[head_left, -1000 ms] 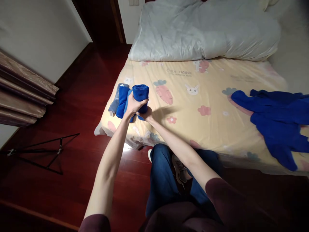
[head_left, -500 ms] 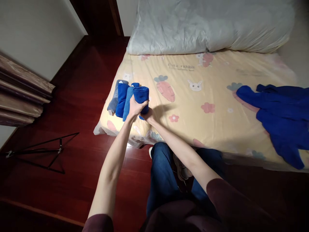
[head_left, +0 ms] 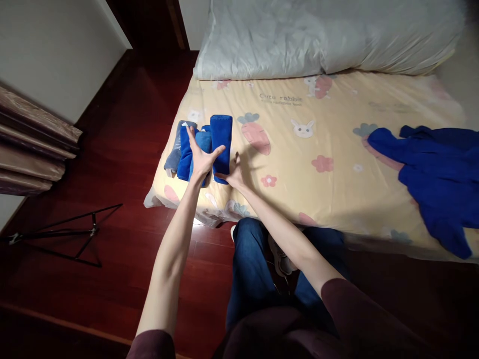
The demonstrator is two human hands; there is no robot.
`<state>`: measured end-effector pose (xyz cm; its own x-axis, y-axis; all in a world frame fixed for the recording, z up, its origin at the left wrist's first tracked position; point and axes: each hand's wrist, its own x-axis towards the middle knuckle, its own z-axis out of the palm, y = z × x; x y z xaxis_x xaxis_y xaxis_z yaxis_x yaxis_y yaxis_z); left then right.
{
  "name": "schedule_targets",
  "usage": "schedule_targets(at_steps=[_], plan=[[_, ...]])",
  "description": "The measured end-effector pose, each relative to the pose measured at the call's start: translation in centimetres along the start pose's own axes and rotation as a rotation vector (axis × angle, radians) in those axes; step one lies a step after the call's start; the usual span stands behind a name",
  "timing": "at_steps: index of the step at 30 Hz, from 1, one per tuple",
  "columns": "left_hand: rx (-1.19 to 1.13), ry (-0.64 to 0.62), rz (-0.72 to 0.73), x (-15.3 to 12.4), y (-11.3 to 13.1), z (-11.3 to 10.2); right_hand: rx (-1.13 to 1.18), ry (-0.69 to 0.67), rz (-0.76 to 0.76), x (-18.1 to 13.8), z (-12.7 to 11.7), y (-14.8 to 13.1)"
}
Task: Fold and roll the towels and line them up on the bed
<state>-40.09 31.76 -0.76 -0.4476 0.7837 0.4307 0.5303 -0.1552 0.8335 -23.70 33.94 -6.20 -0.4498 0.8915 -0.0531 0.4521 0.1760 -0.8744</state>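
A rolled dark blue cloth (head_left: 221, 139) lies on the yellow printed bed sheet (head_left: 322, 189) near the bed's left corner. My left hand (head_left: 199, 155) hovers over its left side with fingers spread, open. My right hand (head_left: 234, 173) rests flat at the roll's near end, fingers stretched out. To the left of the roll sit a lighter blue roll (head_left: 204, 142), another blue roll (head_left: 184, 152) and a grey roll (head_left: 174, 152), packed side by side.
A loose dark blue garment (head_left: 434, 179) lies spread at the bed's right. A grey duvet (head_left: 322, 37) is heaped at the head. A black folding stand (head_left: 60, 239) lies on the red wood floor, and curtain folds (head_left: 33, 149) hang at the left.
Both hands gripped the dark blue roll and lowered it beside the other rolls. Now the roll lies on the sheet and both hands have opened off it.
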Motion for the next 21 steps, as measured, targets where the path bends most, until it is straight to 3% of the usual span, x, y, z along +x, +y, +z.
schedule_targets(at_steps=[4, 6, 8, 11, 14, 18, 21], plan=[[0.117, 0.055, 0.046, 0.1, 0.7, -0.1, 0.065, 0.035, 0.099, -1.2, -1.1, 3.2], [0.236, -0.019, 0.067, -0.2, 1.3, 1.2, 0.044, 0.047, 0.038, -3.7, -2.3, 5.2], [0.378, -0.181, 0.097, -0.5, 1.7, 3.3, -0.016, 0.058, -0.072, -7.2, -4.5, 7.4], [0.573, -0.466, 0.163, -0.7, 1.5, 7.6, -0.171, 0.133, -0.175, -13.2, -9.9, 10.9], [0.703, -0.658, 0.214, -0.4, 0.9, 11.7, -0.392, 0.275, -0.162, -19.2, -17.2, 14.9], [0.839, -0.764, 0.199, 1.3, -0.6, 14.5, -0.640, 0.534, 0.020, -27.1, -25.0, 19.3], [0.981, -0.749, 0.169, 3.0, -3.0, 14.3, -0.658, 0.586, 0.072, -31.4, -26.5, 21.1]])
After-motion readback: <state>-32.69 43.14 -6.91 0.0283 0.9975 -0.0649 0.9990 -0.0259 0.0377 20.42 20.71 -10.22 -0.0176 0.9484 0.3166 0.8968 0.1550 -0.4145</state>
